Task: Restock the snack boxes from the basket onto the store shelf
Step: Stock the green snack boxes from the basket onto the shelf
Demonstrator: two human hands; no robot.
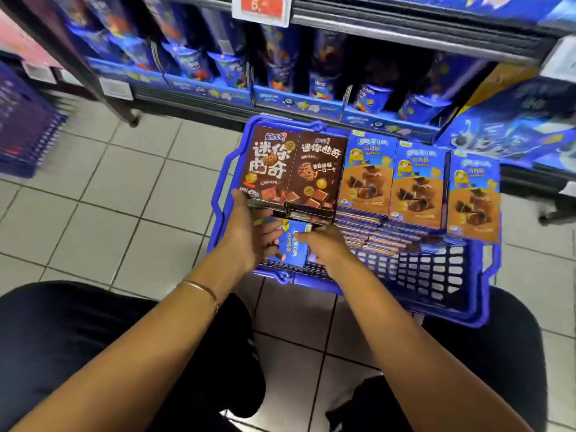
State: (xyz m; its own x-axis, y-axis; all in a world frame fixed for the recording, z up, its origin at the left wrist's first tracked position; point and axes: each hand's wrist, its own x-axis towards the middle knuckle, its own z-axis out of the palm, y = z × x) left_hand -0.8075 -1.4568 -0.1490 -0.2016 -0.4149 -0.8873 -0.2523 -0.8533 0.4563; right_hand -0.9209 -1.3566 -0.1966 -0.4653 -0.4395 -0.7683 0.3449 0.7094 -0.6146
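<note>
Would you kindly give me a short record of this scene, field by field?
setting: store aisle, blue basket on tiled floor before the low shelf
basket left: two stacks of brown cookie boxes
basket right: blue-and-orange boxes, three side by side
basket near-left corner: single blue box
left hand: touches single blue box, thumb by brown cookie boxes
right hand: fingers on single blue box
grip: unclear, blurred
</note>
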